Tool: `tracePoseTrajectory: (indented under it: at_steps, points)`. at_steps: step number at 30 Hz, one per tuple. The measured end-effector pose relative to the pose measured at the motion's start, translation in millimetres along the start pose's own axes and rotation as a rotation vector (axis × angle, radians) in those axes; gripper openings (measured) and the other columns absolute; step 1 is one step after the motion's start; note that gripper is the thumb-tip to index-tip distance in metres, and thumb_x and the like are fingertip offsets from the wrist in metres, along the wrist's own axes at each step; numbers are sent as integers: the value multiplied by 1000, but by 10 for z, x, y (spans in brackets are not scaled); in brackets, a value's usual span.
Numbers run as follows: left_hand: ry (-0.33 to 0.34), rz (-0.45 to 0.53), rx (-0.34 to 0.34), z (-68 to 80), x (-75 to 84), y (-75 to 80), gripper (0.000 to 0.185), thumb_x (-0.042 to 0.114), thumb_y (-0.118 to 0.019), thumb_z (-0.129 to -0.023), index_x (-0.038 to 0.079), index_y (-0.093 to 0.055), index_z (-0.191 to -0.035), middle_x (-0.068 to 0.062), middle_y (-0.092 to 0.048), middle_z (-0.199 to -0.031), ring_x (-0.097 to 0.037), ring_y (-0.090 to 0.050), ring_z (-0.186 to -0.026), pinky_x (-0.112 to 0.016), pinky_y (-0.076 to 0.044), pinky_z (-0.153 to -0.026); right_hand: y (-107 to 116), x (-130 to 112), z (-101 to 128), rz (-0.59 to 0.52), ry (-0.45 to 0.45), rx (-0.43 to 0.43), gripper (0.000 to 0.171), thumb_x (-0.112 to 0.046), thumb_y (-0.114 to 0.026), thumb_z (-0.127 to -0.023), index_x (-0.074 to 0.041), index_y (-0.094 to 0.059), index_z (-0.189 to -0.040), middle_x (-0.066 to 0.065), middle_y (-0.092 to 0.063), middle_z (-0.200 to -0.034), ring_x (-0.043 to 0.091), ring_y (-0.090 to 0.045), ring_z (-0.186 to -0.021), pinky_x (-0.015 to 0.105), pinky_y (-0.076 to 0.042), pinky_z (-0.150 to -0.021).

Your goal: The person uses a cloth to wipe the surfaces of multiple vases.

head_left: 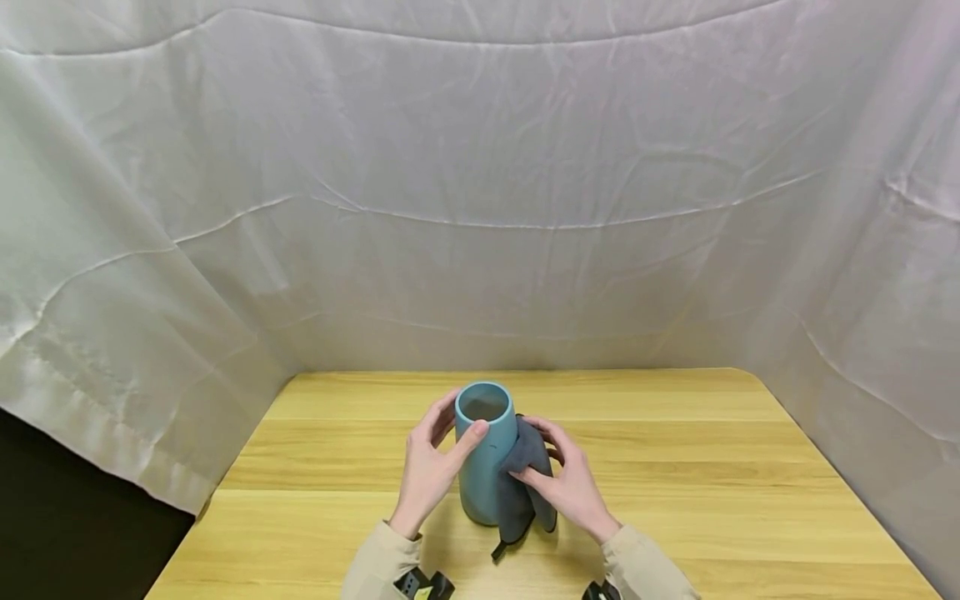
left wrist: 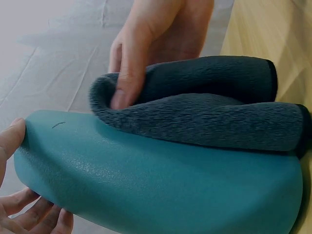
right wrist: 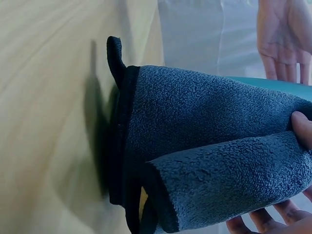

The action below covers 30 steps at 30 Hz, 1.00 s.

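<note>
A tall blue vase [head_left: 477, 479] with an open round mouth stands upright on the wooden table. My left hand [head_left: 429, 475] holds it near the rim, thumb on the near side and fingers around the far left. A small dark mark shows on its wall just below the rim, also visible on the vase [left wrist: 161, 170] in the left wrist view. My right hand [head_left: 573, 487] pinches a folded dark grey cloth [head_left: 517, 492] against the vase's right side. In the right wrist view, the plush cloth [right wrist: 204, 102] hangs down with a dark edging and a loop.
The light wooden tabletop [head_left: 712, 492] extends to both sides of the vase. Pale curtains [head_left: 525, 167] enclose the back and sides. A dark area [head_left: 67, 517] lies beyond the table at lower left.
</note>
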<state>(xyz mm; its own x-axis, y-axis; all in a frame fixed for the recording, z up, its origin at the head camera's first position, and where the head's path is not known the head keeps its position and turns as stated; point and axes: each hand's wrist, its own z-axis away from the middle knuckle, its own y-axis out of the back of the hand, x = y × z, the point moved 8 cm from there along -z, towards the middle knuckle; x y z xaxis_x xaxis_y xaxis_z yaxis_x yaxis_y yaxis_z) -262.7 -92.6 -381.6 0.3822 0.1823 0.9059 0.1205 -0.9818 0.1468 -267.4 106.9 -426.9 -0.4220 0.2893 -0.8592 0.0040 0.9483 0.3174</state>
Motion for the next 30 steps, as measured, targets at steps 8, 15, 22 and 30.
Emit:
tracePoseTrajectory:
  at_steps: [8,15,22,30]
  points:
    - [8,5,-1,1,1,2,53,21,-78,-89,18,-59,-138,-6,-67,-132,-25,-63,-127,-48,-47,-112,32,-166,-61,-5,65,17,61,-13,-83,-83,-20,-57,-138,6,-63,-137,20,-61,-117,34,-53,-94]
    - [7,2,-2,1,-4,0,53,21,-78,-89,18,-59,-138,-6,-67,-133,-26,-63,-127,-48,-47,-112,40,-213,-45,-4,94,40,62,-11,-83,-82,-18,-57,-138,8,-63,-137,13,-61,-113,34,-53,-93]
    - [0,5,1,0,13,0,53,20,-78,-88,18,-59,-138,-6,-68,-132,-25,-63,-127,-47,-47,-111,27,-94,-27,10,55,14,61,-15,-84,-81,-17,-58,-137,7,-65,-134,22,-62,-116,36,-53,-93]
    - [2,4,1,3,-3,-1,53,21,-78,-89,18,-59,-138,-6,-68,-132,-26,-63,-127,-47,-46,-112,-10,71,39,20,-10,-7,62,-19,-84,-81,-19,-58,-137,6,-64,-136,30,-62,-119,36,-53,-93]
